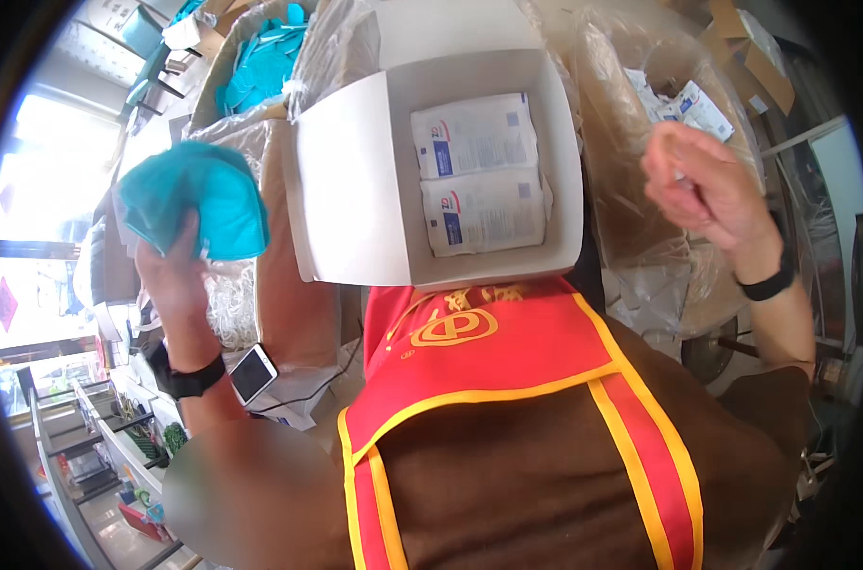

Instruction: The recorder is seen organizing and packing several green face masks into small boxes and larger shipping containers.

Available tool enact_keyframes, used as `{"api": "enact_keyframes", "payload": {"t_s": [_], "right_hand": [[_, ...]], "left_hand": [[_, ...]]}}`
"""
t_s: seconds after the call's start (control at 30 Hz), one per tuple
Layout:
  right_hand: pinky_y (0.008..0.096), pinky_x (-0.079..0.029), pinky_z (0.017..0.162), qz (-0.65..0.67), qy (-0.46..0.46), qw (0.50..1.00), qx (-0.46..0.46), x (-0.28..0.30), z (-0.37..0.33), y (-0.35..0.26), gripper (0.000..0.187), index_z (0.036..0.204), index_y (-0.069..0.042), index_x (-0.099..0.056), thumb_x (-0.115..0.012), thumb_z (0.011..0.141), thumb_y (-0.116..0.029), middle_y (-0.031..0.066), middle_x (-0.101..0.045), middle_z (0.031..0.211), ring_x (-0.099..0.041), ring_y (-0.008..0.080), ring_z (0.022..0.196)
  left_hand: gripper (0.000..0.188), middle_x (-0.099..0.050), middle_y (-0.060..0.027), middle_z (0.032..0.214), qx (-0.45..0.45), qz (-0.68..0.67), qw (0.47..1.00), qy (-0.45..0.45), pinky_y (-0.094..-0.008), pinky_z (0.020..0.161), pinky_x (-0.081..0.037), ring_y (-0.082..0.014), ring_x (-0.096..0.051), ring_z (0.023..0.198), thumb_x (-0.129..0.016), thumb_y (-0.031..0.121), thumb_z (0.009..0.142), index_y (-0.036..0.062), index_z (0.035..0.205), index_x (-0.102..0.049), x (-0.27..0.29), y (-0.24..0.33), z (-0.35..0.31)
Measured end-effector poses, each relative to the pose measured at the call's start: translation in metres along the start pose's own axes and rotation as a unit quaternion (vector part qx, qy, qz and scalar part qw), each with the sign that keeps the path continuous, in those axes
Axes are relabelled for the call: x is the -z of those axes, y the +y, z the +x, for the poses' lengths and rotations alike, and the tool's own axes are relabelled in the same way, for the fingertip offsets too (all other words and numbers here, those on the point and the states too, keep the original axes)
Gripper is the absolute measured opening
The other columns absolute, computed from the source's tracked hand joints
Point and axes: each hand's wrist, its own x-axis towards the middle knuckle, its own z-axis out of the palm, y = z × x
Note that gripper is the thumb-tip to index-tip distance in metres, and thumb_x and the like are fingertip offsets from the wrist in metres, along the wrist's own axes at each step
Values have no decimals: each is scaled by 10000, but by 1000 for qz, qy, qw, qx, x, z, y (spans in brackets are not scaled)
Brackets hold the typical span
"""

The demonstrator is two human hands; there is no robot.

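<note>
A folded teal cloth piece (224,204) is held up at the left by my left hand (170,271), its fingers closed on the lower edge. My right hand (702,185) is raised at the right with its fingers curled together; whatever they might hold is too small to make out. Between my hands an open white box (346,185) rests in front of my body. Inside it lie white printed packets (484,209) with blue and red marks, in two rows. Neither hand touches the box.
A plastic-lined carton at the far left holds a pile of teal pieces (268,62). Another lined carton (631,214), at the right, contains loose white packets (702,109). A phone (254,373) with a cable lies below my left hand. A small open carton (750,57) stands far right.
</note>
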Motion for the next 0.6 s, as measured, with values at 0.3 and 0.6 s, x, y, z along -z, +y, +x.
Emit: {"api": "enact_keyframes", "payload": {"t_s": [0.3, 0.6], "right_hand": [[146, -264, 411, 138, -76, 982, 106, -37, 84, 34, 302, 808, -53, -538, -505, 963, -309, 15, -498, 715, -358, 30, 491], [156, -253, 423, 83, -63, 987, 126, -64, 116, 21, 396, 1010, -10, -623, -513, 965, -387, -50, -436, 641, -336, 4, 509]], "left_hand": [[279, -597, -132, 1135, 57, -529, 819, -214, -329, 791, -471, -222, -577, 900, -596, 91, 888, 26, 1151, -532, -64, 8, 1], [417, -584, -144, 1067, 126, -467, 626, -612, -284, 522, -437, -170, -494, 715, -553, 351, 917, 12, 1159, -576, -110, 59, 17]]}}
